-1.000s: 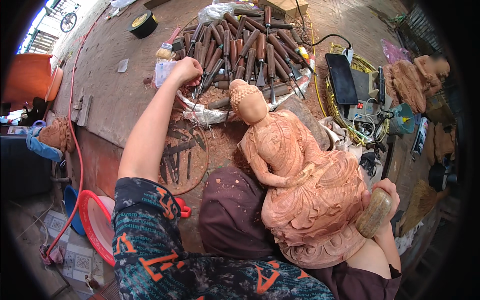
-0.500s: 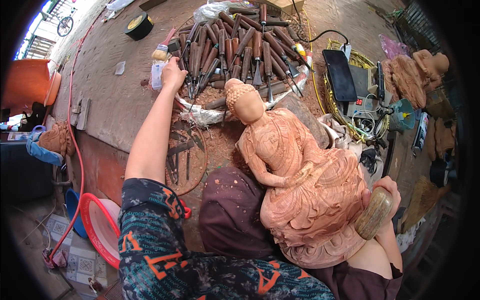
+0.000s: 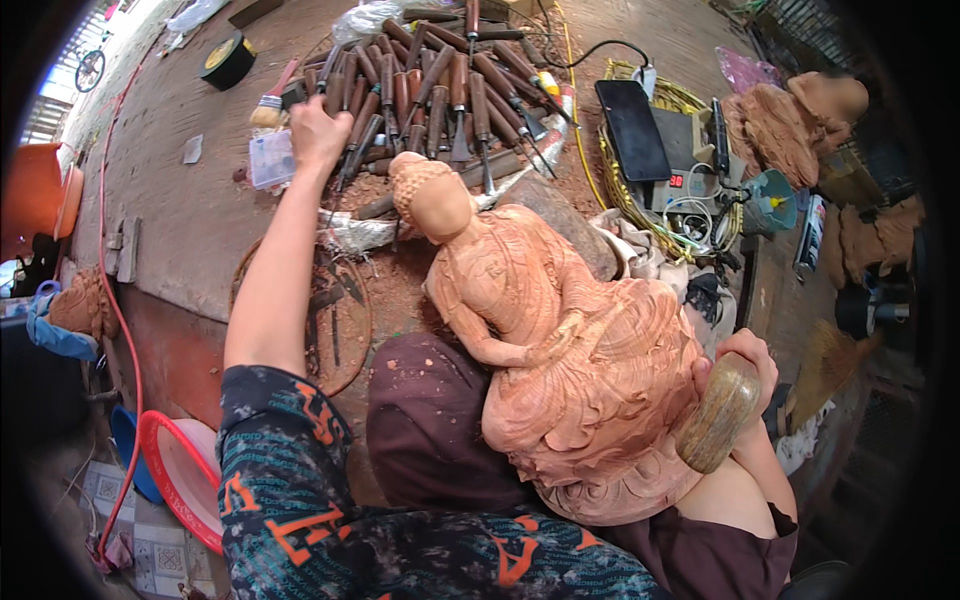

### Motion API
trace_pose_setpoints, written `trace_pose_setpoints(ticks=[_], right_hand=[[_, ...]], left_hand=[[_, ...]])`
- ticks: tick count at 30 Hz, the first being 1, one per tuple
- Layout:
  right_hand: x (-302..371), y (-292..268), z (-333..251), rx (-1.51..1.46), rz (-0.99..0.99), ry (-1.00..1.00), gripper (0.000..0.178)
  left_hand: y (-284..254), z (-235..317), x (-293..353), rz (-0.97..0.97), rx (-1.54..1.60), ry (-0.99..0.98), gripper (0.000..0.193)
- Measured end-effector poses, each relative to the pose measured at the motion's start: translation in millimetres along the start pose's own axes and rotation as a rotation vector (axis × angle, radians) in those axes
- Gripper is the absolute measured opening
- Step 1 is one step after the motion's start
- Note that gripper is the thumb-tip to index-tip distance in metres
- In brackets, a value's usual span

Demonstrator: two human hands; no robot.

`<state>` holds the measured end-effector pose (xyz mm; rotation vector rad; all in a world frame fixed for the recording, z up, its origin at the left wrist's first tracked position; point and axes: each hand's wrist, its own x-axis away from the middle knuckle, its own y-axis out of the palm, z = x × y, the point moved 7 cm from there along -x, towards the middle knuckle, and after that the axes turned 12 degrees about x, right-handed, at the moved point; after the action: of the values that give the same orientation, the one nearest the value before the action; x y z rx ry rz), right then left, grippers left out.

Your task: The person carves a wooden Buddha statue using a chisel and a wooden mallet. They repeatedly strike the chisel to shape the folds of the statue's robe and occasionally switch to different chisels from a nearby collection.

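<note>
A carved wooden statue of a seated figure [image 3: 515,265] leans back across my lap, its head toward the tools. My right hand [image 3: 757,362] is closed around a rounded wooden mallet [image 3: 718,415] beside the statue's base. Farther off, my left hand [image 3: 318,138] reaches to the left edge of a heap of wood-handled chisels [image 3: 440,85]. Its fingers are curled down among the handles; whatever they grip is hidden. Next to that hand lie a clear plastic box [image 3: 270,162] and a paintbrush [image 3: 268,108].
Flat dark blades [image 3: 330,300] lie inside a ring near my left forearm. A phone [image 3: 633,130] rests by a powered unit and coiled yellow cable at right. Another carving [image 3: 775,130] stands beyond it. A red-rimmed basin [image 3: 180,465] is at lower left.
The whole view has shifted, moving everything left and slightly up. My left hand's fingers have turned a little more over the chisel handles. My right hand keeps the mallet beside the statue.
</note>
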<state>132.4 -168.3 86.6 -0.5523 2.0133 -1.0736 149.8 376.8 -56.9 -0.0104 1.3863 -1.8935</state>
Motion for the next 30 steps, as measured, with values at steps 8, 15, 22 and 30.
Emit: trace_pose_setpoints(ticks=[8,15,22,30], right_hand=[[12.7,-8.0,9.5,0.256,-0.089,0.054,0.025],[4.9,-14.9,21.7,0.215,-0.127,0.259,0.027],[3.8,-15.4,8.7,0.121,-0.008,0.108,0.024],[-14.0,-18.5,-15.7,0.062,0.034,-0.31,0.027]], left_hand=[[-111.8,259.5,112.9,-0.179,1.211,0.584,0.041],[-93.2,335.1,211.8,-0.412,1.172,0.917,0.046],[-91.8,327.5,218.1,-0.369,1.152,0.961,0.045],[-97.5,317.7,216.0,-0.331,1.22,0.98,0.038]])
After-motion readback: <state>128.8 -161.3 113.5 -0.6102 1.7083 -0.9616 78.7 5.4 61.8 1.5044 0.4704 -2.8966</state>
